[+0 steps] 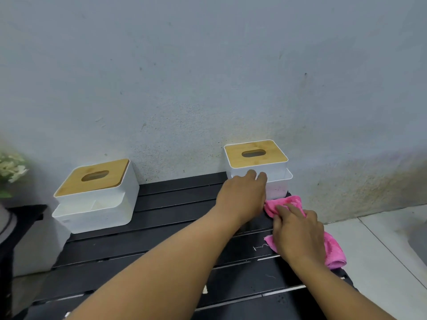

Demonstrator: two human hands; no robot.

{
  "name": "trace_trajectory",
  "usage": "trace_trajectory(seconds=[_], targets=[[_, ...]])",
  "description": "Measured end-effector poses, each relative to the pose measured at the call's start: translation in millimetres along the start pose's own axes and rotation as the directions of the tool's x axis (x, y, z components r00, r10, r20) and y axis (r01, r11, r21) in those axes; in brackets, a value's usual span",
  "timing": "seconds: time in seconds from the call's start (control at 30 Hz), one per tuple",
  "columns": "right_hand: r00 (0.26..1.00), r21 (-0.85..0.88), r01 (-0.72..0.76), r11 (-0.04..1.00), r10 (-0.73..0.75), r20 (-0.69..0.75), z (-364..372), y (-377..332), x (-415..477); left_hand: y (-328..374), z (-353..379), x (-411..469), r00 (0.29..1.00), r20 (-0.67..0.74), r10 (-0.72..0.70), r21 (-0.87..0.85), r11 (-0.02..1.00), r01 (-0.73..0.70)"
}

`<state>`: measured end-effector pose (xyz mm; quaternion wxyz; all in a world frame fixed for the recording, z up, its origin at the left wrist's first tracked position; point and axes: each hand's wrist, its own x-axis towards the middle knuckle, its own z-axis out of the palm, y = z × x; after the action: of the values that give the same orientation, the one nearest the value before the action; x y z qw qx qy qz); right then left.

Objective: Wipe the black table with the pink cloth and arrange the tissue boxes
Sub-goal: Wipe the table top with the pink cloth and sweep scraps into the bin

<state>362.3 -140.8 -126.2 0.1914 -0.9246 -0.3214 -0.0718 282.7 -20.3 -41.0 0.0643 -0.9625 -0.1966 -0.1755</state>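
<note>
Two white tissue boxes with wooden lids stand on the black slatted table [175, 229]. The left tissue box [94, 195] sits at the table's back left corner, and the right tissue box [256, 162] sits at the back right corner against the wall. My left hand [242, 199] reaches across and touches the front of the right box with its fingertips. My right hand [298, 234] presses flat on the pink cloth [332, 250], which lies at the table's right edge just in front of that box.
A grey wall [208, 77] runs directly behind the table. White floor tiles [381, 250] lie to the right. At the far left stand a white flower plant [11, 167] and a dark stand [25, 213].
</note>
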Motion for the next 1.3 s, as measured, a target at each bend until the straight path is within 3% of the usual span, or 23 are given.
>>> trace_trajectory(seconds=[0.13, 0.27, 0.43, 0.53, 0.67, 0.77, 0.87, 0.93, 1.13, 1.3], targets=[[0.996, 0.066, 0.009, 0.998, -0.014, 0.086, -1.8, 3.0, -2.7, -69.9, -13.7, -63.4, 0.995, 0.07, -0.067, 0.024, 0.998, 0.065], [0.981, 0.103, 0.189, 0.977, -0.191, 0.013, -2.3, -23.6, -29.2, -140.4, -12.1, -136.1, 0.957, 0.246, -0.154, -0.046, 0.984, 0.17], [0.909, 0.192, 0.416, 0.889, -0.405, -0.097, -0.6, -98.5, -49.7, -166.8, -6.9, -181.9, 0.939, 0.279, -0.201, -0.197, 0.945, 0.26], [0.883, 0.23, 0.468, 0.853, -0.465, -0.072, 6.9, -149.5, -38.3, -169.5, -1.6, -189.8, 0.935, 0.258, -0.243, -0.277, 0.909, 0.312], [0.9, 0.273, 0.375, 0.886, -0.418, 0.121, 23.2, -197.9, 1.2, -170.9, 6.3, -196.0, 0.943, 0.216, -0.252, -0.371, 0.873, 0.318], [0.929, 0.276, 0.289, 0.917, -0.338, 0.15, 46.2, -201.5, 37.4, -174.3, 12.5, -197.5, 0.942, 0.204, -0.267, -0.413, 0.849, 0.33], [0.977, 0.239, 0.098, 0.966, -0.139, 0.161, 60.3, -203.8, 55.3, -174.8, 15.6, -197.4, 0.945, 0.19, -0.266, -0.43, 0.843, 0.324], [0.975, 0.215, 0.095, 0.972, -0.135, 0.178, 65.2, -211.4, 56.3, -174.9, 16.8, -198.3, 0.946, 0.178, -0.271, -0.432, 0.843, 0.322], [0.853, 0.292, 0.36, 0.886, -0.44, 0.282, 73.0, -215.3, 38.0, -174.5, 16.7, -198.8, 0.951, 0.142, -0.274, -0.433, 0.847, 0.308], [0.756, 0.318, 0.529, 0.787, -0.607, 0.245, 61.9, -201.9, 17.4, -175.3, 16.4, -198.5, 0.956, 0.134, -0.259, -0.425, 0.857, 0.292]])
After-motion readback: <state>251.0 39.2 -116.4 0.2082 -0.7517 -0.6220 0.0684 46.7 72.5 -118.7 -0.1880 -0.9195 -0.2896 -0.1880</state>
